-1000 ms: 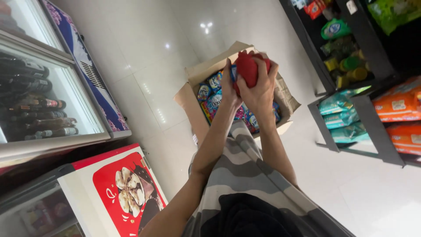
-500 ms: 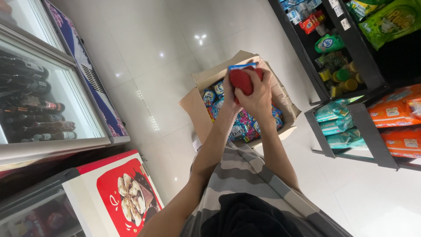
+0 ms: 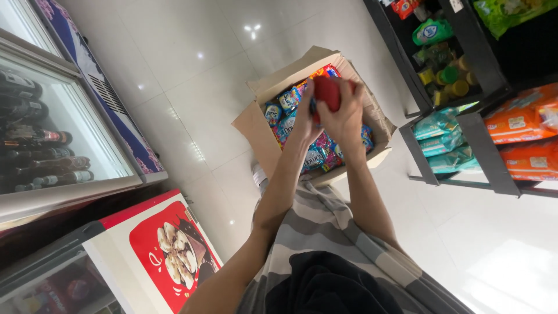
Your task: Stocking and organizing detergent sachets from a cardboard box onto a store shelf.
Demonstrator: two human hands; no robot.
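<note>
Both hands are raised together over an open box on the floor, and between them they grip 1 red pack. The left hand wraps the pack from the left, its fingers curled up along that side; the right hand closes on it from the right, its fingers bent over the top edge. The pack is clenched on both sides, with only its red top showing above the fingertips. Right beneath the fingers the box stands with its flaps folded out, filled with blue, red and pink snack packs that lie packed close together. To the right of the fingers stands a dark shelf holding teal bags, orange bags and green-capped bottles. Well to the left of the fingers is a glass-door cooler with dark bottles lying in rows. Nearer the person, below and left of the fingers, sits a chest freezer with a red picture panel on its side. The person's grey striped shirt fills the bottom of the view.
</note>
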